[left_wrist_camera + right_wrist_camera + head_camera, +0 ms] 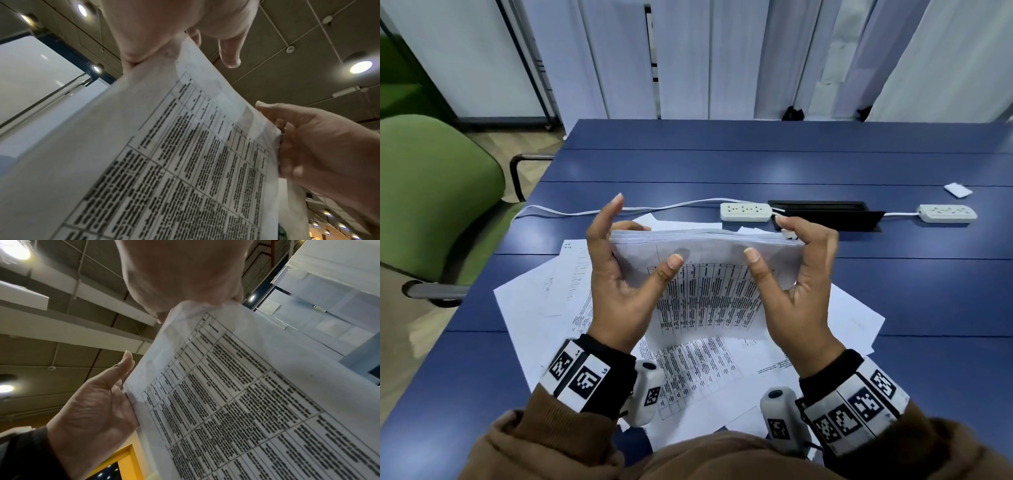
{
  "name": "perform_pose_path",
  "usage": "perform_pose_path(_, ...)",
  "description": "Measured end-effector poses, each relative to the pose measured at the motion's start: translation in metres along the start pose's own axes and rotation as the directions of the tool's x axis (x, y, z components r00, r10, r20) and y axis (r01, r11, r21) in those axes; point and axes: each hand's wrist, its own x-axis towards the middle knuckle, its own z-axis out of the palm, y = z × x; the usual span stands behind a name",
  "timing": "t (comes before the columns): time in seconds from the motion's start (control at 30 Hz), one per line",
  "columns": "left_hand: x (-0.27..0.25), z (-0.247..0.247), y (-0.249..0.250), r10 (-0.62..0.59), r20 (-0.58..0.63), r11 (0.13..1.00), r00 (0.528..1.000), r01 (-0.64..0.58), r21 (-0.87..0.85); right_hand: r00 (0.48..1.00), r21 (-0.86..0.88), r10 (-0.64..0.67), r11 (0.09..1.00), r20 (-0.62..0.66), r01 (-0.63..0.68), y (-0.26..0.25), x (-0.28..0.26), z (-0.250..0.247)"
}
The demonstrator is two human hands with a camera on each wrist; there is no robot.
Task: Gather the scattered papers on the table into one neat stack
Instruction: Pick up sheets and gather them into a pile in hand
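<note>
A thick stack of printed papers (709, 291) stands on edge above the blue table (722, 164), its table-printed face toward me. My left hand (619, 284) holds its left edge, thumb on the front and index finger pointing up. My right hand (801, 291) grips the right edge, thumb in front and fingers curled over the top corner. Loose sheets (541, 308) lie spread on the table below, more of them at the right (856, 318). The left wrist view shows the stack (164, 162) between left hand (164, 24) and right hand (318, 146). The right wrist view shows the stack (246, 402), right hand (185, 272) and left hand (92, 410).
Two white power strips (745, 211) (948, 213) and a black cable box (825, 214) lie behind the papers, with a white cable (571, 211) running left. A small white scrap (958, 190) lies far right. A green chair (431, 205) stands at the table's left edge.
</note>
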Motion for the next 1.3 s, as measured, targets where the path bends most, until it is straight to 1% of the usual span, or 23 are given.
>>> perform_pose_path(0.1,0.000,0.001,0.001,0.044,0.041,0.997,0.998,-0.046,0.055,1.000,-0.011,0.031,0.999,-0.003,-0.031,-0.002,0.002,0.001)
perform_pose_path(0.17,0.001,0.000,0.001,0.064,0.061,0.990,0.996,-0.071,0.125,1.000,-0.030,0.016,0.999,-0.020,-0.017,-0.004,0.002,0.001)
perform_pose_path(0.23,0.001,-0.002,0.002,0.066,0.052,0.984,0.996,-0.074,0.165,0.999,-0.037,0.012,0.999,-0.037,-0.013,-0.003,0.002,0.000)
perform_pose_path(0.33,0.001,-0.002,0.002,0.050,0.039,0.985,0.998,-0.056,0.163,0.996,-0.020,0.069,0.997,-0.058,-0.070,-0.001,0.002,0.001)
perform_pose_path(0.4,0.000,-0.001,0.002,0.039,0.035,0.985,0.999,-0.045,0.169,0.997,-0.029,0.038,0.999,-0.063,-0.040,-0.004,0.001,0.002)
perform_pose_path(0.47,-0.001,0.000,0.003,0.029,0.021,0.984,0.999,-0.032,0.173,0.999,-0.041,0.003,0.999,-0.042,-0.004,-0.006,-0.001,0.002)
perform_pose_path(0.53,-0.001,-0.001,0.002,0.021,0.003,0.987,1.000,-0.021,0.158,0.998,-0.029,0.034,0.999,-0.048,-0.035,-0.004,0.000,0.002)
perform_pose_path(0.6,-0.002,-0.001,0.001,0.002,-0.014,0.994,1.000,0.000,0.112,0.993,0.008,0.077,0.997,-0.084,-0.077,-0.002,0.002,0.001)
perform_pose_path(0.63,-0.003,-0.001,0.001,-0.009,-0.023,0.996,1.000,0.011,0.091,0.993,0.014,0.078,0.997,-0.088,-0.077,-0.002,0.002,0.000)
perform_pose_path(0.7,-0.004,0.000,-0.001,-0.038,-0.044,0.998,0.998,0.041,0.052,0.997,-0.010,0.055,0.998,-0.052,-0.055,-0.004,0.001,0.000)
perform_pose_path(0.77,-0.004,-0.001,-0.005,-0.066,-0.060,0.997,0.996,0.067,0.023,0.998,-0.019,0.058,0.998,-0.015,-0.059,-0.002,0.001,0.000)
perform_pose_path(0.83,-0.005,-0.003,-0.009,-0.115,-0.050,0.993,0.992,0.115,-0.012,0.994,0.027,0.100,0.995,-0.035,-0.099,0.003,0.003,-0.002)
perform_pose_path(0.9,-0.006,-0.006,-0.018,-0.254,-0.014,0.965,0.967,0.253,-0.068,0.981,0.179,0.190,0.967,-0.041,-0.180,0.010,0.004,-0.003)
perform_pose_path(0.97,-0.009,-0.011,-0.031,-0.426,0.085,0.892,0.901,0.434,-0.125,0.950,0.333,0.312,0.893,0.027,-0.303,0.019,0.005,-0.006)
perform_pose_path(1.0,-0.011,-0.012,-0.038,-0.485,0.141,0.861,0.863,0.499,-0.100,0.924,0.364,0.372,0.852,0.085,-0.376,0.025,0.005,-0.007)
perform_pose_path(1.03,-0.014,-0.013,-0.044,-0.523,0.168,0.840,0.836,0.539,-0.064,0.889,0.358,0.433,0.815,0.148,-0.456,0.032,0.005,-0.010)
perform_pose_path(1.07,-0.016,-0.014,-0.049,-0.546,0.159,0.828,0.823,0.559,-0.046,0.848,0.320,0.484,0.786,0.215,-0.529,0.038,0.005,-0.012)
perform_pose_path(1.13,-0.018,-0.012,-0.053,-0.575,0.104,0.812,0.811,0.581,-0.044,0.779,0.228,0.539,0.754,0.320,-0.616,0.049,0.004,-0.014)
perform_pose_path(1.17,-0.019,-0.009,-0.053,-0.573,0.081,0.816,0.815,0.577,-0.037,0.764,0.215,0.550,0.745,0.338,-0.632,0.051,0.003,-0.014)
perform_pose_path(1.23,-0.020,-0.002,-0.051,-0.557,0.036,0.829,0.830,0.558,-0.038,0.765,0.220,0.561,0.740,0.317,-0.635,0.049,0.003,-0.010)
perform_pose_path(1.3,-0.017,0.005,-0.043,-0.535,-0.037,0.844,0.844,0.533,-0.058,0.792,0.262,0.543,0.750,0.280,-0.607,0.043,0.000,-0.001)
